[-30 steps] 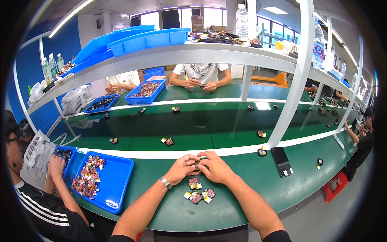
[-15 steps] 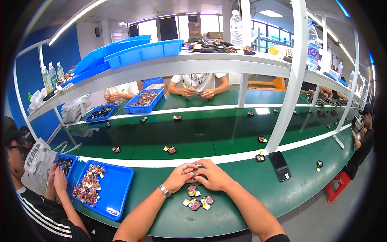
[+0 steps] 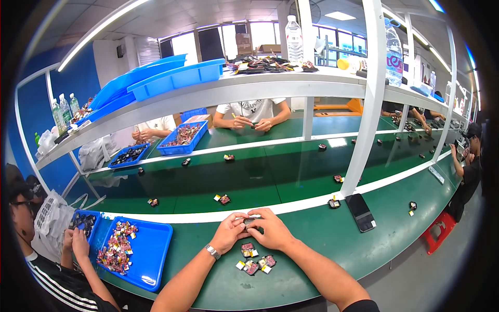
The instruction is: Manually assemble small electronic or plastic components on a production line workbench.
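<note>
Okay so the small dark part (image 3: 249,222) sat between the left hand (image 3: 227,233) and right hand (image 3: 270,231), too covered to tell where its long axis pointed. Both were curled nearly closed, fingers pinching it over the green bench (image 3: 312,223).

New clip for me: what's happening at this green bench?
The person's left hand and right hand hold a small dark part between them, above the green bench. Three small red-and-black parts with white-and-yellow tags lie just below the hands. To the left, a blue tray holds a heap of similar tagged pieces, and a co-worker's hands are together beside it. A dark phone lies to the right.
</note>
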The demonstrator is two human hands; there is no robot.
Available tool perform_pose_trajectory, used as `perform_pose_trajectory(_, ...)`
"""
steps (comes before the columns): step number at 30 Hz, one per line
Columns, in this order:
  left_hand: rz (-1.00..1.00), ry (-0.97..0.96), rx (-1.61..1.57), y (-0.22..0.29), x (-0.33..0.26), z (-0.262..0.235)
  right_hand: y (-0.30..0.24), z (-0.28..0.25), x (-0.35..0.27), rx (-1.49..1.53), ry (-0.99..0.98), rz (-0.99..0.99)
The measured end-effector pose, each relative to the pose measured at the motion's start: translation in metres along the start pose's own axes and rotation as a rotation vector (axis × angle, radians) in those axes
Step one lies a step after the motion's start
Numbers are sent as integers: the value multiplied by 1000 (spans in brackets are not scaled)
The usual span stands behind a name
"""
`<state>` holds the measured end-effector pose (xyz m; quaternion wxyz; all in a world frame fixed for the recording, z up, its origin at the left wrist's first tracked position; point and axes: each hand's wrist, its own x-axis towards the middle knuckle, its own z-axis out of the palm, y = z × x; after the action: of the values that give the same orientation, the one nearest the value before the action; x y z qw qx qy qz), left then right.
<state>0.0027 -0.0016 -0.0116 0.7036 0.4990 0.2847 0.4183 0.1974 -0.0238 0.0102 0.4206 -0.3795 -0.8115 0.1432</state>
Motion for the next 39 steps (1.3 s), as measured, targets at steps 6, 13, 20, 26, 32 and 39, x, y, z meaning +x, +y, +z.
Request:
perform_pose_trajectory(6,1,-2,-35,-2,-1,-3,-4,8,0,-15,88,95)
perform_pose_trajectory(13,-10,0,-23,2,-1,2,0,15,-2,-66,121,7)
perform_pose_trajectory(20,-10,-10,-31,1,0,-1,-3,21,-3,30,173,130)
perform_pose_trajectory(26,1,-7,-52,1,-2,-1,-3,27,-3,128,196,203)
perform_pose_trajectory(32,-3,-7,-88,1,-1,-3,-6,26,-3,94,201,209)
perform_pose_trajectory(39,-6,-10,-103,0,0,-4,-5,30,-4,122,235,260)
